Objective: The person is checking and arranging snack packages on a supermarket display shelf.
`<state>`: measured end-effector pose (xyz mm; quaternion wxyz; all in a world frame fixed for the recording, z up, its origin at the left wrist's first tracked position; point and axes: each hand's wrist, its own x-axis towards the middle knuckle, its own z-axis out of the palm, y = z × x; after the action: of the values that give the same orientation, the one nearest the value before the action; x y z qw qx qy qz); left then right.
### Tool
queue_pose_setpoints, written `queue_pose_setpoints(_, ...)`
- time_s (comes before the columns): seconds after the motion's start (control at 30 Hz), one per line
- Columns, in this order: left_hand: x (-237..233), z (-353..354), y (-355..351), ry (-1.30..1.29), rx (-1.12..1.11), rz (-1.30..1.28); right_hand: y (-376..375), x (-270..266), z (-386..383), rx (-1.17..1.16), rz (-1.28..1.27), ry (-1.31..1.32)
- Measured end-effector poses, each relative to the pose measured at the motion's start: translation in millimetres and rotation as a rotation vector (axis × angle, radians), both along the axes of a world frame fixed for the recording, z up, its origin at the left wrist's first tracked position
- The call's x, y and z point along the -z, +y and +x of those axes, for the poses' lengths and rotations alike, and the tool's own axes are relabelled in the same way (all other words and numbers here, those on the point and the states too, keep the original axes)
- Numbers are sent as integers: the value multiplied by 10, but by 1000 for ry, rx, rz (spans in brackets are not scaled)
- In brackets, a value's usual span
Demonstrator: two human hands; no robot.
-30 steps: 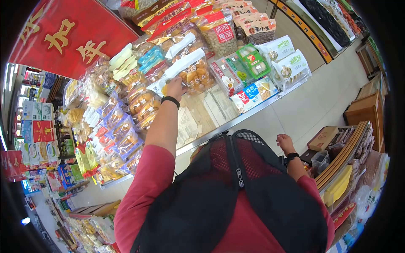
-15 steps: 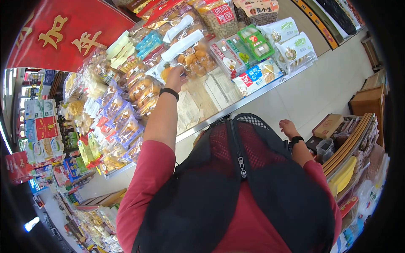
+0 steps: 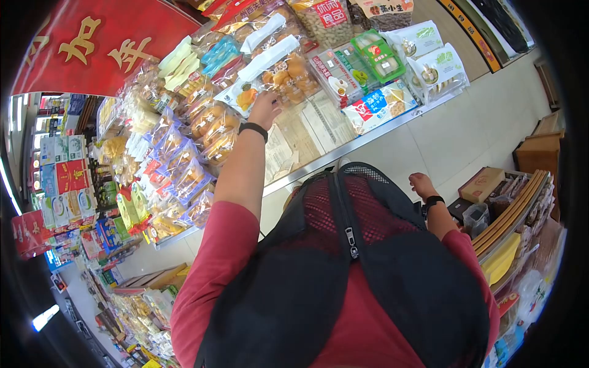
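Note:
My left hand (image 3: 265,110), with a black band at the wrist, reaches over the display shelf. Its fingers are loosely bent and apart, right at the edge of a white packet with an orange picture (image 3: 241,97). Just beyond the fingertips lies a clear bag of round golden pastries (image 3: 288,80) with a white top flap. To the left are bagged brown buns (image 3: 211,126). Bare paper-lined shelf (image 3: 300,138) shows below the hand. My right hand (image 3: 422,185) hangs low over the floor, fingers curled in with nothing in them, a dark watch on its wrist.
Right of the bare patch lie a blue and white biscuit pack (image 3: 381,108), a green tray pack (image 3: 377,55) and white pouches (image 3: 437,72). A metal edge (image 3: 328,158) borders the shelf. A red banner (image 3: 101,46) hangs upper left. A wooden-edged rack (image 3: 512,211) stands at my right.
The whole view has shifted slightly. My left hand stays beside the white packet, its fingers showing a little more apart. My right hand hangs as before.

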<state>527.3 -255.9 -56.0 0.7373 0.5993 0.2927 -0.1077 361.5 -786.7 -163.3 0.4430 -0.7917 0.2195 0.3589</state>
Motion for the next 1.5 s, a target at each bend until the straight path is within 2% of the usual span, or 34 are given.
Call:
queue_pose_setpoints(0.07,61,-88,-8,40,-106,124,-4,-8,17,-3,2,-5)
queue_pose_setpoints(0.1,262,-123,63,42,-109,124,-1,-14,23,-5,3,-9)
queue_pose_setpoints(0.17,752,-205,244,-11,341,787,4,-16,25,2,5,2)
queue_pose_setpoints(0.2,492,-386,-8,-136,392,1037,3,-7,23,14,6,10)
queue_pose_setpoints(0.23,488,-493,-113,-129,388,1038,-11,13,13,8,7,14)
queue_pose_setpoints(0.3,498,-638,-260,-179,746,1158,-66,76,5,-15,27,-14)
queue_pose_setpoints(0.33,454,-718,-354,-175,743,1158,-77,85,16,-20,27,-13)
queue_pose_setpoints(0.4,374,-834,-521,-349,921,1347,-110,92,33,-20,20,1)
queue_pose_setpoints(0.5,293,-836,-673,-333,1018,1448,-138,120,76,-8,-17,-6)
queue_pose_setpoints(0.63,298,-733,-741,-219,1009,1441,-191,125,90,-9,-2,-39)
queue_pose_setpoints(0.7,291,-699,-727,-76,941,1384,-245,141,82,-3,8,-38)
queue_pose_setpoints(0.83,287,-712,-661,-56,993,1403,-330,161,18,-21,-13,-93)
queue_pose_setpoints(1.03,314,-952,-527,-163,766,1354,-415,153,72,-132,-20,97)
queue_pose_setpoints(1.1,277,-1138,-404,-147,686,1214,-397,234,117,-145,-16,104)
queue_pose_setpoints(1.13,337,-1285,-340,-167,622,1239,-454,402,140,-165,-13,114)
queue_pose_setpoints(1.2,288,-1567,-221,-87,636,1286,-590,842,216,-627,22,-312)
queue_pose_setpoints(1.27,120,-1814,-139,117,692,1287,-377,745,399,-654,31,-266)
queue_pose_setpoints(1.37,-122,-2131,-70,336,629,1307,94,461,729,-659,50,-151)
queue_pose_setpoints(1.43,-90,-2348,0,368,536,1314,402,289,871,-471,68,12)
queue_pose_setpoints(1.5,-123,-2489,43,384,571,1259,591,307,960,-523,82,6)
